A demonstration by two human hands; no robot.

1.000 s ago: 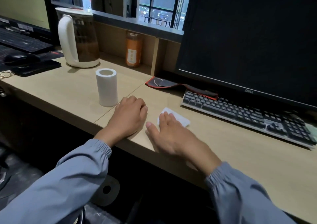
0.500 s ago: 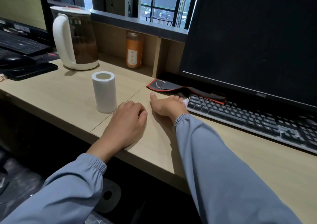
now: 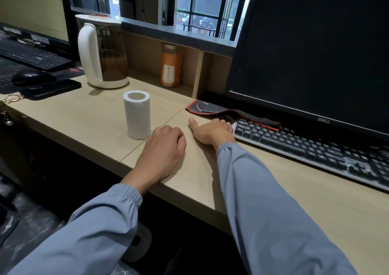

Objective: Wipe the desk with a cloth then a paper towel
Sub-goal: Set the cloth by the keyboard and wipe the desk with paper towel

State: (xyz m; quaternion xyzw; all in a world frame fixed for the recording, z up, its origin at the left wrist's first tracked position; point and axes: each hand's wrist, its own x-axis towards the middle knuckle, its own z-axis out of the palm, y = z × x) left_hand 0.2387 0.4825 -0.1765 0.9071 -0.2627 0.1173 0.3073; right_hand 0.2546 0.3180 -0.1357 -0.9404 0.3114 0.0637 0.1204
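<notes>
We are bracing our left hand [image 3: 163, 150], fingers curled loosely and holding nothing, on the near part of the desk [image 3: 294, 182]. Just beyond it, we are pressing our right hand [image 3: 211, 130] flat, fingers extended together over a white wipe [image 3: 232, 125]; only a small white corner is showing against the keyboard [image 3: 311, 146], so we cannot tell whether it is cloth or paper. We are judging this a wiping stroke at its far limit. The next move calls for drawing back across unwiped surface. The paper towel roll [image 3: 137, 114] is standing upright, just left of both hands.
</notes>
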